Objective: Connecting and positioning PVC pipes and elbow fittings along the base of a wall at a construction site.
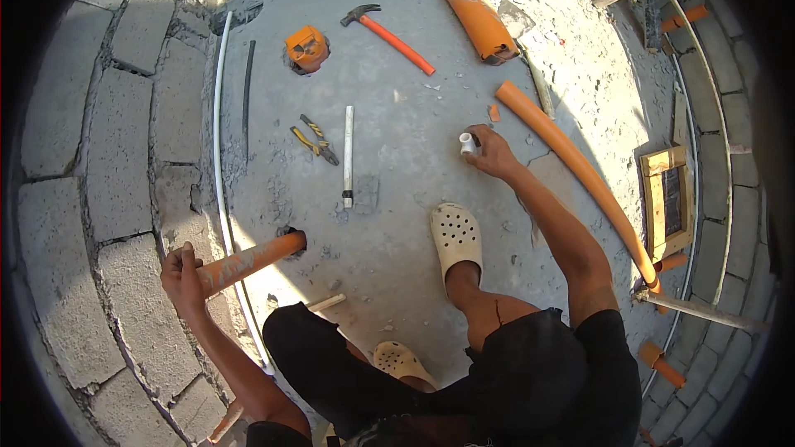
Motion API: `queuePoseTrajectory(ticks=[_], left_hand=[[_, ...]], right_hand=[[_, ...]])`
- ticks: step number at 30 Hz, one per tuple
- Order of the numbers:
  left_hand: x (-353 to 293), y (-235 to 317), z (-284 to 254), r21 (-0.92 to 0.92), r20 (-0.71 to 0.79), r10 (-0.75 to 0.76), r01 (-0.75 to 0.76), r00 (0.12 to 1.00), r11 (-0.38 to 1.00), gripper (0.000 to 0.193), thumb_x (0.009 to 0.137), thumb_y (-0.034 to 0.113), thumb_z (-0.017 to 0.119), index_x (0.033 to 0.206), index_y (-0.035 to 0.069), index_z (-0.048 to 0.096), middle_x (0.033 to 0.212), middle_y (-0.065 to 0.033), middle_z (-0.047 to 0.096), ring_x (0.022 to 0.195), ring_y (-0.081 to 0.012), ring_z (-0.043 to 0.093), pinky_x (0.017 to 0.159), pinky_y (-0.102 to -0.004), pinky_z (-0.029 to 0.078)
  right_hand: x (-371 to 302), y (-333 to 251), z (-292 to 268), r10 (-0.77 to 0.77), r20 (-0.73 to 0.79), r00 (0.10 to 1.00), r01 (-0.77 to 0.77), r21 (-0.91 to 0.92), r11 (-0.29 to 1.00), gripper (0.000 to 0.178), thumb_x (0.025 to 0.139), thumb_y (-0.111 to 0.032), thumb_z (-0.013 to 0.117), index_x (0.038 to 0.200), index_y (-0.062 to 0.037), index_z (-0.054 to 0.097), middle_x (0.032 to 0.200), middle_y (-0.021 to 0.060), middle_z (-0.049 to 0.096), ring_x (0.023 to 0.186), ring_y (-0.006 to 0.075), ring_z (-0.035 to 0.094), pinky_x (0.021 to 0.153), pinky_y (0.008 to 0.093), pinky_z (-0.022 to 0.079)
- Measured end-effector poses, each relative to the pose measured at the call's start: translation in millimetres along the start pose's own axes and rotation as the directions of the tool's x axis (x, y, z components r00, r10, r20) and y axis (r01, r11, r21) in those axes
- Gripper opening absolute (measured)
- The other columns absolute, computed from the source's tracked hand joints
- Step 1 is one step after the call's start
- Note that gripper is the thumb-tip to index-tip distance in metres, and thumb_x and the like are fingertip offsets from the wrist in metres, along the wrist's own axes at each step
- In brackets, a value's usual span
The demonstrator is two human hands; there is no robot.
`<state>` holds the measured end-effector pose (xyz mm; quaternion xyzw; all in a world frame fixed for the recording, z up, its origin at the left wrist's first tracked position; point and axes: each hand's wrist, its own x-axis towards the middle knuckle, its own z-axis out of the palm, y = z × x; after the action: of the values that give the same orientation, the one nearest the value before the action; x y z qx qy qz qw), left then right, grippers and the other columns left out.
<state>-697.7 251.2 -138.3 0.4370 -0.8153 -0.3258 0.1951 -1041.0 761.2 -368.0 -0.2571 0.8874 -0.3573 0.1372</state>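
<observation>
My left hand (184, 275) is closed round the upper end of an orange pipe (252, 261), which comes up out of a hole in the concrete floor by the block wall. Out to the right, my right hand (492, 151) grips a small white pipe fitting (468, 145) a little beyond my foot. Between the hands lie a short white pipe (348, 153) with a black band near one end and yellow-and-black pliers (315, 142). A claw hammer (389, 37) with a red-orange handle rests farther off.
An orange pipe stub (306, 48) sits in a floor hole. A thick orange pipe (470, 4) and a long orange pipe (580, 170) lie on the right. A thin white pipe (219, 132) runs along the block wall (124, 141). A wooden frame (667, 203) stands far right.
</observation>
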Motion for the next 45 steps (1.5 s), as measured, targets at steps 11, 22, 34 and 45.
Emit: queuePoseTrajectory(ticks=[11, 22, 34, 45], left_hand=[[-13, 17, 17, -0.039, -0.05, -0.005, 0.003, 0.999, 0.999, 0.034, 0.089, 0.031, 0.07, 0.086, -0.003, 0.067, 0.068, -0.0071, 0.063, 0.064, -0.0114, 0.056, 0.059, -0.028, 0.044], [-22, 29, 24, -0.068, -0.057, -0.029, 0.025, 0.998, 0.997, 0.032, 0.089, 0.028, 0.07, 0.09, -0.004, 0.068, 0.07, -0.007, 0.064, 0.064, -0.0116, 0.058, 0.062, -0.0267, 0.046], [-23, 36, 23, -0.064, -0.056, -0.053, 0.05, 0.997, 0.997, 0.03, 0.09, 0.026, 0.069, 0.088, -0.004, 0.066, 0.07, -0.006, 0.063, 0.063, -0.0109, 0.057, 0.061, -0.0272, 0.046], [-22, 29, 23, -0.048, -0.05, -0.026, 0.024, 0.998, 0.999, 0.031, 0.091, 0.029, 0.069, 0.09, -0.002, 0.067, 0.07, -0.0064, 0.064, 0.064, -0.0116, 0.057, 0.061, -0.0282, 0.046]], right_hand=[[48, -61, 84, -0.146, 0.147, 0.978, 0.13, 0.113, 0.985, 0.046, 0.078, -0.009, 0.071, 0.12, -0.0101, 0.055, 0.11, 0.0142, 0.066, 0.102, 0.035, 0.063, 0.086, 0.0414, 0.05], [63, -59, 87, -0.253, 0.184, 0.95, 0.255, 0.012, 0.967, 0.044, 0.08, -0.008, 0.065, 0.124, -0.0108, 0.056, 0.12, 0.0128, 0.063, 0.104, 0.0338, 0.062, 0.088, 0.0412, 0.051], [65, -61, 91, -0.207, 0.062, 0.976, 0.214, -0.128, 0.968, 0.04, 0.076, -0.016, 0.07, 0.113, -0.0116, 0.055, 0.093, 0.015, 0.066, 0.087, 0.0371, 0.064, 0.074, 0.0473, 0.051], [61, -45, 100, -0.256, 0.044, 0.966, 0.259, -0.123, 0.958, 0.063, 0.074, -0.019, 0.076, 0.13, -0.0078, 0.05, 0.119, 0.0181, 0.063, 0.108, 0.0365, 0.06, 0.09, 0.0445, 0.049]])
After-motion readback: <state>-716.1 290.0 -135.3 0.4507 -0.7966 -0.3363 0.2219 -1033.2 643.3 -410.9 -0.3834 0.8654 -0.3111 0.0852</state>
